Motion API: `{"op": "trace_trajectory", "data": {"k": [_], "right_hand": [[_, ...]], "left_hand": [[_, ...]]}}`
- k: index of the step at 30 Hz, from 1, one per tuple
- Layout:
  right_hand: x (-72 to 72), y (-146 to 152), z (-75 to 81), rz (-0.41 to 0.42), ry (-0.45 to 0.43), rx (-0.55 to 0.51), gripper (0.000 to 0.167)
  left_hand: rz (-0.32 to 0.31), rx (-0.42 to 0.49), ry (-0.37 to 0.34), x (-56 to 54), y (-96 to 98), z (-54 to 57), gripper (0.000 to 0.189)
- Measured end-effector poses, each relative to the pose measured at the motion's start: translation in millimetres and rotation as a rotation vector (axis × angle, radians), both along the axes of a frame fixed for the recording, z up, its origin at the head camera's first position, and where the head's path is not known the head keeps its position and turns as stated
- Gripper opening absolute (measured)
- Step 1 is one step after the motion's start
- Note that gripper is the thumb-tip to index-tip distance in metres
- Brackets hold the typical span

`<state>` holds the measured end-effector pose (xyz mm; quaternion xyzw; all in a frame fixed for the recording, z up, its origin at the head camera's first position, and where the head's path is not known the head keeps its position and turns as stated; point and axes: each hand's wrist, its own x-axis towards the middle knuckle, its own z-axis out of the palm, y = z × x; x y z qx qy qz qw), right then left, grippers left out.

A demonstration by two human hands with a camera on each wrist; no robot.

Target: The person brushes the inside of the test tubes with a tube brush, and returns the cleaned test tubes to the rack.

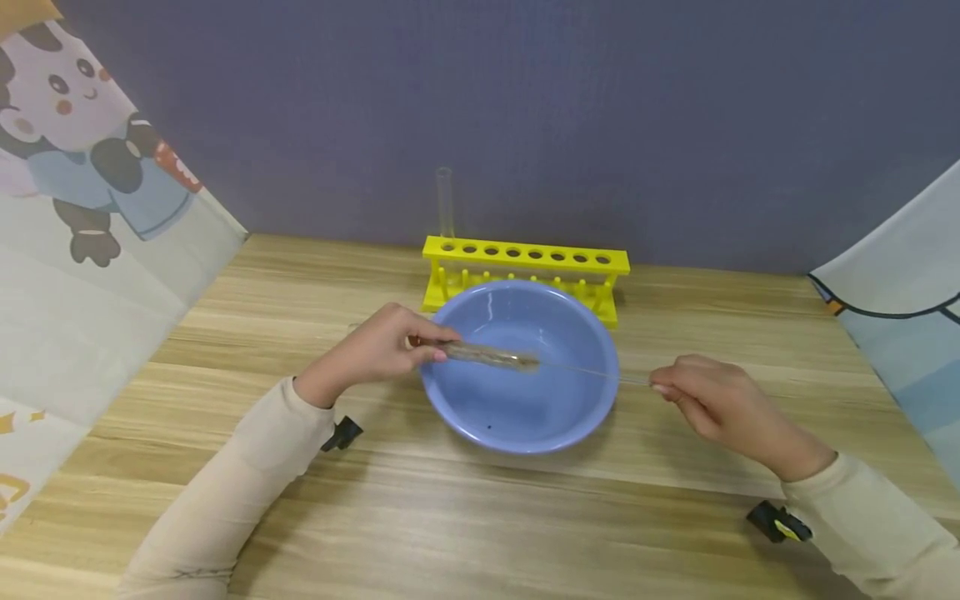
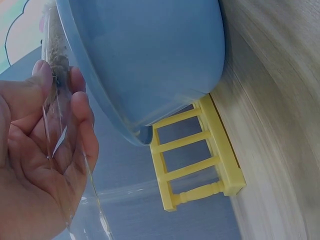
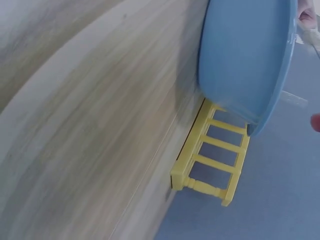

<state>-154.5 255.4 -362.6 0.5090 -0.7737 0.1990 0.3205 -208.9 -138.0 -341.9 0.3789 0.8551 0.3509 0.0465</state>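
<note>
Over the blue basin [image 1: 517, 429], my left hand [image 1: 382, 346] grips a clear glass test tube [image 1: 491, 356] lying nearly level, its mouth toward the right. Brownish bristles of a test tube brush [image 2: 59, 62] show inside the glass in the left wrist view. From the tube's mouth the brush's thin wire handle [image 1: 588, 370] runs out across the basin's right rim. My right hand [image 1: 720, 404] pinches the end of that wire, just beyond the rim. In the right wrist view only a fingertip [image 3: 316, 122] of this hand appears at the edge.
Directly behind the basin stands a yellow test tube rack [image 1: 525, 254]. Another clear test tube [image 1: 445, 204] stands upright in its leftmost hole. A dark blue-grey panel [image 1: 525, 125] rises at the back of the wooden table [image 1: 480, 533]. Printed curtains hang on both sides.
</note>
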Motion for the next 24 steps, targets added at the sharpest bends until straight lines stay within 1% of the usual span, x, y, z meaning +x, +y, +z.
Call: {"op": "trace_trajectory", "data": {"k": [4, 7, 11, 14, 19, 24], "right_hand": [[-0.1, 1, 3.4, -0.023, 0.116, 0.052, 0.034], [0.8, 3, 5.8, -0.063, 0.187, 0.116, 0.034], [0.9, 5, 6.8, -0.084, 0.276, 0.164, 0.032], [1.5, 5, 8.9, -0.071, 0.322, 0.157, 0.031], [4.3, 3, 13.6, -0.029, 0.368, 0.110, 0.029], [5.3, 4, 14.2, -0.013, 0.453, 0.092, 0.027]], "left_hand": [[0.018, -0.010, -0.014, 0.0, -1.6, 0.6, 0.026], [0.027, -0.012, -0.027, 0.1, -2.6, 1.0, 0.026], [0.028, -0.014, -0.031, -0.2, -3.9, 0.8, 0.026], [0.029, -0.016, -0.040, -0.2, -5.1, 0.6, 0.026], [0.030, -0.022, -0.067, 0.1, -7.3, 0.8, 0.026], [0.013, -0.019, -0.075, 0.0, -8.9, 1.0, 0.026]]}}
